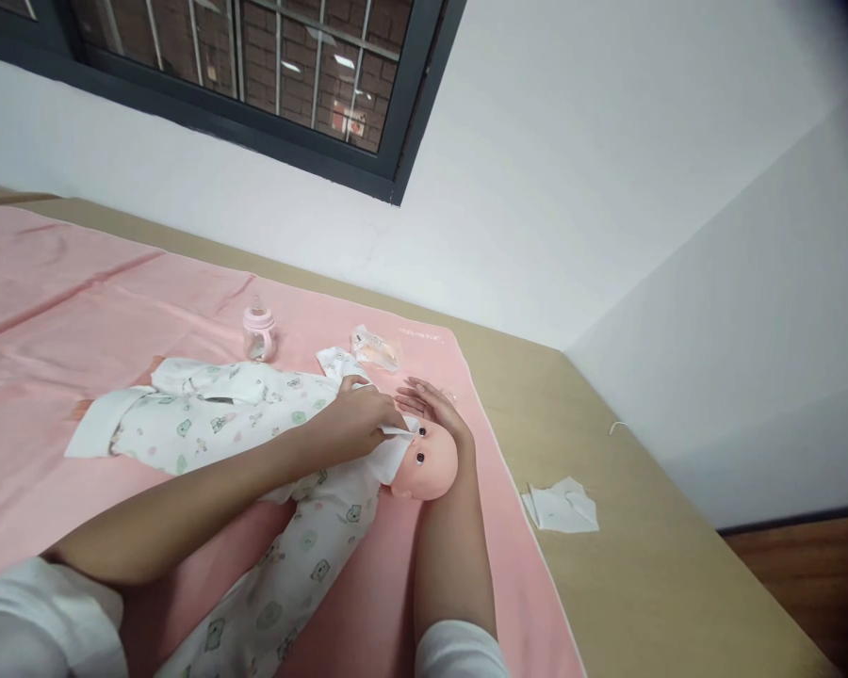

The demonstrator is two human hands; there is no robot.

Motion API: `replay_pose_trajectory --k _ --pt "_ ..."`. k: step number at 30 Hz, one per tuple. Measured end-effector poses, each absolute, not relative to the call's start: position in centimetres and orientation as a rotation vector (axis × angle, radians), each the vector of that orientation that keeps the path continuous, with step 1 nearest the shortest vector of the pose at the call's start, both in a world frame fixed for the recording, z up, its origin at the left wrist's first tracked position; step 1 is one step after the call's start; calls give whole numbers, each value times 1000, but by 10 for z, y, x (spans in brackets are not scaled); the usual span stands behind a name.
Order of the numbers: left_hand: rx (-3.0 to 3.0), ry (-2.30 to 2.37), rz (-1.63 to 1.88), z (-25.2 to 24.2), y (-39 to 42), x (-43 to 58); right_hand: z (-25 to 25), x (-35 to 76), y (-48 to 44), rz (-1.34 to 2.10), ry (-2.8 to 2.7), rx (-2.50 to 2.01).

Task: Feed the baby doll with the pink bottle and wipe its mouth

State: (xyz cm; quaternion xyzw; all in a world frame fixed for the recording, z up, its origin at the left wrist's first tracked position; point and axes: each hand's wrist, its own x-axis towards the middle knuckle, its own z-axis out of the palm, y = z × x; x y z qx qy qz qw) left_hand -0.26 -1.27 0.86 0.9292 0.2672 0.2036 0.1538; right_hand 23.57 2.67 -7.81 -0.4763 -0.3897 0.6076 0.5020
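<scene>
A baby doll point(434, 461) lies on its back on a pink sheet point(509, 546), its head toward the right. It wears a white suit point(240, 405) printed with little bears and leaves. My left hand point(360, 421) reaches across the doll's chest and pinches a white tissue point(394, 457), which covers the lower part of the doll's face, below the eyes. Beyond the top of the head, my right hand point(431, 405) curves round the far side with its fingers stretched out. Its forearm passes close beside the head; whether the palm touches it I cannot tell.
A pink baby bottle point(259, 331) stands upright behind the doll's legs. Near the raised sleeve lies a clear plastic packet point(376, 348). On the tan surface point(650, 574) to the right rests a folded white tissue point(562, 506). A white wall with a dark-framed window point(388, 179) rises behind.
</scene>
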Motion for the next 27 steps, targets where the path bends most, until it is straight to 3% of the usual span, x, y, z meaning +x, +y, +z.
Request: replay_pose_trajectory --k 20,27 --pt "2655 818 593 6 -3 -3 -65 232 17 1446 -961 -1146" --pt "2510 762 732 23 -1 -19 4 235 -8 1168 -1407 -1108"
